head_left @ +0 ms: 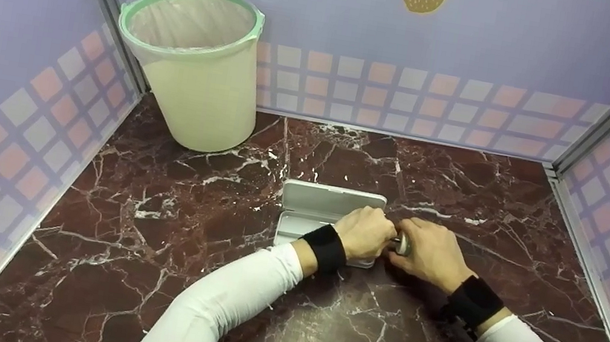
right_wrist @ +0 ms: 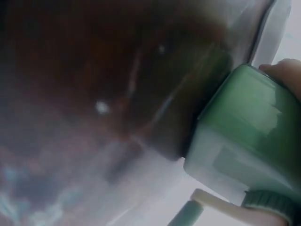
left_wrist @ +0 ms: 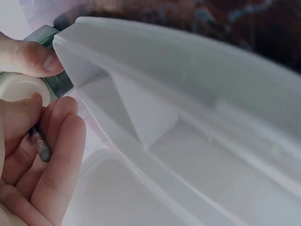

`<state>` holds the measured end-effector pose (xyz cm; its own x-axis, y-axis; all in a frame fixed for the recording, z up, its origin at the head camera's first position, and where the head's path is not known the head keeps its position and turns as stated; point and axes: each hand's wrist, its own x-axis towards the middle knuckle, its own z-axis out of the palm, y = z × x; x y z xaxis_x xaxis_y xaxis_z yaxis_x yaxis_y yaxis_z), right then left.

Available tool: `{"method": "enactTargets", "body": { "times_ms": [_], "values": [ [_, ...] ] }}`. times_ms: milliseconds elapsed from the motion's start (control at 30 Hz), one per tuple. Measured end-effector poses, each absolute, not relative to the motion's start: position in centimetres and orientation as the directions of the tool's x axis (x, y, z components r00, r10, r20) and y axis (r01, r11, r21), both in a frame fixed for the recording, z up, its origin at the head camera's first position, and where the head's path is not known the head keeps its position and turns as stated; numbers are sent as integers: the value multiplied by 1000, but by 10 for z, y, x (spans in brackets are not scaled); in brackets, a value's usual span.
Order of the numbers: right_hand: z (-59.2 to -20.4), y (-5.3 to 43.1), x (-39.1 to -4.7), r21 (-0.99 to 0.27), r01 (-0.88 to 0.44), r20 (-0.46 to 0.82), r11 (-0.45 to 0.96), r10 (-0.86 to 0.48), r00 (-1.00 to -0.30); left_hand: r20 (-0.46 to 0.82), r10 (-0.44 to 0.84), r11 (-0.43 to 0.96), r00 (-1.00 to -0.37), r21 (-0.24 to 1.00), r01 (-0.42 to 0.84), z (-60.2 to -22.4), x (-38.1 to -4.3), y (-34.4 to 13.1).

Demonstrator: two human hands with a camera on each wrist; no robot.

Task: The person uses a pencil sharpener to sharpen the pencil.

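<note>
My left hand (head_left: 365,232) pinches a thin pencil (left_wrist: 40,145); its rounded grey end shows between the fingers in the left wrist view. Facing it, my right hand (head_left: 431,253) grips a green hand-crank pencil sharpener (right_wrist: 254,117), its crank arm (right_wrist: 221,205) sticking out low in the right wrist view. The pencil's other end points toward the sharpener's pale round face (left_wrist: 23,89); fingers hide whether it goes in. Beneath and beside the left hand lies an open pale grey pencil case (head_left: 289,223), lid raised at the back, with a divider inside.
A cream bin (head_left: 203,100) with a green rim and clear liner stands at the back left. Purple patterned panels (head_left: 340,24) enclose the dark red marbled table (head_left: 98,279) at the back and both sides.
</note>
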<state>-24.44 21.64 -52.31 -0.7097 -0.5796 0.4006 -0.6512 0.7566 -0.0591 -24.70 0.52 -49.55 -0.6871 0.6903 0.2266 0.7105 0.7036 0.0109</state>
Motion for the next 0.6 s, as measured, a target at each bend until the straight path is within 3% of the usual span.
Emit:
{"method": "enactTargets", "body": {
  "times_ms": [600],
  "values": [
    [-525,216,-245,-67,-661,398,747,-588,-705,156,734,677,-661,-105,728,-497,-243,1]
  ]
}}
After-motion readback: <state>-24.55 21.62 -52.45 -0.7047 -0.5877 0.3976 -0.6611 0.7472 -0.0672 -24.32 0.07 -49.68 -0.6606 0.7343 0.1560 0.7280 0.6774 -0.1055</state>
